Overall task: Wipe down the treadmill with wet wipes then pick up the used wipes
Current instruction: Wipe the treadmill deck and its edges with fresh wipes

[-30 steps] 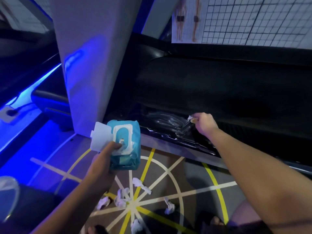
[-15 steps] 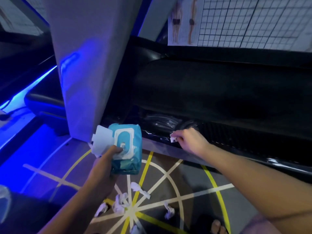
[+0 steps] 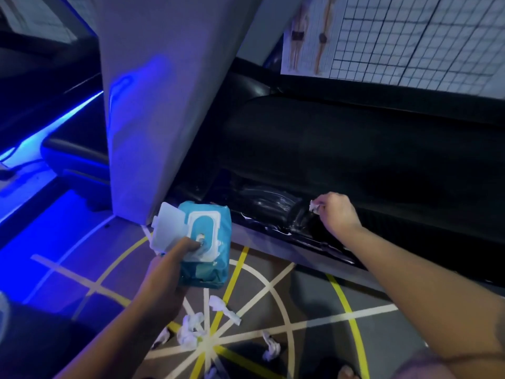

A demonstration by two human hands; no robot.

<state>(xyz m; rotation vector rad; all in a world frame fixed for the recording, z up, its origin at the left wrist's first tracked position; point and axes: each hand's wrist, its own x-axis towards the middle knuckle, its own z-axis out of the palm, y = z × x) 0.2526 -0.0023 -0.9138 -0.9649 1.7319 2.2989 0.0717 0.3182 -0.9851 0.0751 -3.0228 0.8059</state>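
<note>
At about seven o'clock in the view the left hand [image 3: 169, 272] grips the blue pack of wet wipes [image 3: 207, 242] from below, its thumb lying over the dispensing slot. The white lid [image 3: 168, 228] is flipped open toward nine o'clock, so the pack looks ready to give another sheet. Just below it, around six o'clock, crumpled used wipes [image 3: 191, 328] lie scattered on the taped floor [image 3: 287, 302] where the yellow and white lines cross. At least four or five of them lie there, none gathered. Toward three o'clock the right hand [image 3: 337, 214] pinches a small balled wipe [image 3: 314, 208] between thumb and fingertips. It holds the wipe against the near side rail of the treadmill [image 3: 355, 149], beside streaks of wet sheen on the black plastic at centre. From this I judge the wiping to be well under way but not finished — the glossy smears mark only a short stretch of rail, and the dark belt toward one o'clock shows no sign either way. The pick-up stage has not yet begun.
</note>
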